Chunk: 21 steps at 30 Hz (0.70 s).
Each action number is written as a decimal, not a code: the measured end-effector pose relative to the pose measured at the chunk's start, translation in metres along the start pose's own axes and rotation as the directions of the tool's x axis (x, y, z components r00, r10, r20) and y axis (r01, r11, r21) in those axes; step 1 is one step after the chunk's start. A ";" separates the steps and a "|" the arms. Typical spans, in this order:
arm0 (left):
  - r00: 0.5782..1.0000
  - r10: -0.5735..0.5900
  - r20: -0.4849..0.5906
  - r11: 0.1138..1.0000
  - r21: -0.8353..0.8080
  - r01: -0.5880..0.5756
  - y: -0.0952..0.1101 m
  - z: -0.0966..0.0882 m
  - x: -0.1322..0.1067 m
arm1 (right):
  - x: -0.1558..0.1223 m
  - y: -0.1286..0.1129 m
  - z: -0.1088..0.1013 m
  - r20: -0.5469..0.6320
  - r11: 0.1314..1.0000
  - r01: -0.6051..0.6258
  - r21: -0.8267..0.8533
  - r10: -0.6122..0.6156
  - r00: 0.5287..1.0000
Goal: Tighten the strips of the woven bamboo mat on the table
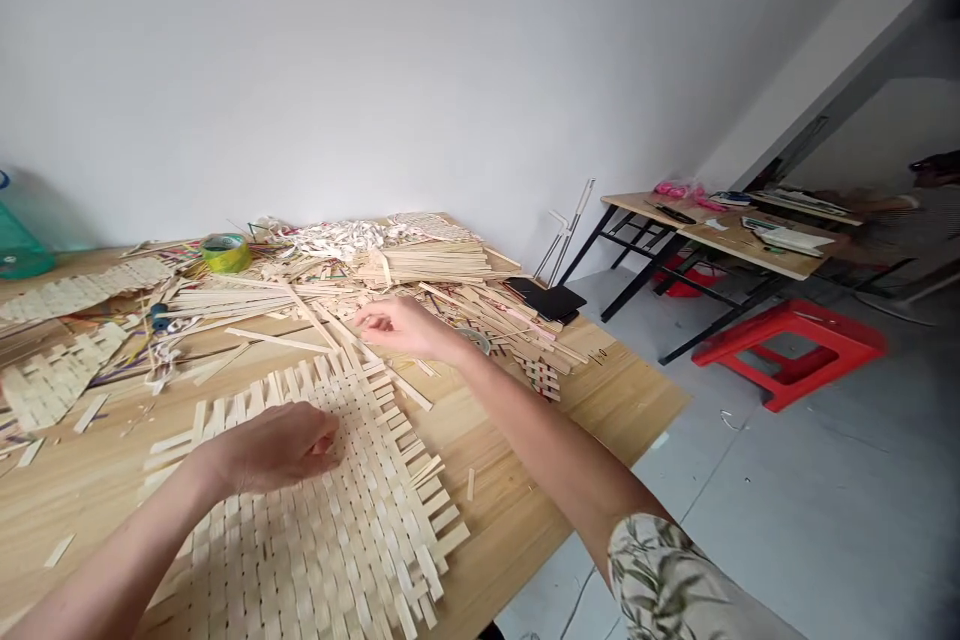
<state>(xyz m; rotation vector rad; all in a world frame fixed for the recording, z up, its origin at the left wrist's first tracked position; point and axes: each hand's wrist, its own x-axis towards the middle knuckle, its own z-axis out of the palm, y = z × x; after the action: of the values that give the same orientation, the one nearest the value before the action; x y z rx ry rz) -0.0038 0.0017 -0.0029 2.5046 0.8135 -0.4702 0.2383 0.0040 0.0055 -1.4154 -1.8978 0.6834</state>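
A square mat woven from pale wooden or bamboo strips (300,540) lies on the table, its loose strip ends sticking out along the edges. My left hand (281,445) is over the middle of this mat, closed with the fingers curled under. What it holds, if anything, is hidden. Beyond the mat's far right corner is my right hand (401,325), its fingers curled together beside loose strips (319,315). Whether a strip is between those fingers does not show clearly.
A strip pile (435,262), a yellow-green tape roll (226,253) and smaller woven pieces (64,375) cover the table's back and left. A black flat object (551,300) lies near the far right edge. A red stool (791,350) stands on the floor; a person (926,220) is at another table.
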 end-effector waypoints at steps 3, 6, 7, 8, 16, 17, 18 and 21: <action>1.000 -0.014 -0.001 1.000 -0.009 0.014 0.002 0.000 0.000 | -0.025 0.020 0.008 -0.008 0.999 0.016 0.047 -0.016 1.000; 1.000 -0.019 -0.004 1.000 -0.017 0.019 0.004 0.001 -0.002 | -0.041 0.040 0.021 -0.113 0.997 0.004 0.077 0.005 0.994; 1.000 -0.023 -0.005 1.000 -0.019 0.023 0.005 0.001 -0.003 | -0.043 0.045 0.025 -0.143 0.999 -0.010 0.050 0.017 0.990; 1.000 -0.027 -0.007 0.999 -0.022 0.026 0.006 0.001 -0.004 | -0.045 0.049 0.028 -0.156 1.000 -0.027 -0.003 0.027 0.987; 0.999 -0.042 0.010 0.997 -0.057 0.043 0.015 -0.012 -0.019 | -0.049 0.057 0.031 -0.055 0.965 -0.047 -0.259 0.034 0.998; 0.999 -0.048 -0.005 0.997 -0.060 0.048 0.014 -0.013 -0.023 | -0.050 0.057 0.031 -0.049 0.962 -0.050 -0.267 0.038 0.998; 0.998 -0.057 -0.027 0.996 -0.065 0.055 0.012 -0.014 -0.027 | -0.051 0.057 0.031 -0.043 0.960 -0.054 -0.275 0.044 0.998; 0.985 -0.099 -0.140 0.992 -0.092 0.086 -0.004 -0.011 -0.044 | -0.053 0.055 0.030 -0.030 0.954 -0.059 -0.293 0.053 0.998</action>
<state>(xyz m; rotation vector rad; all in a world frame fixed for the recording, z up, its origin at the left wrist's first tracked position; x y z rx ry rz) -0.0378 -0.0104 0.0247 2.4510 0.9879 -0.2807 0.2598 -0.0322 -0.0651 -1.6573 -2.0106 0.4208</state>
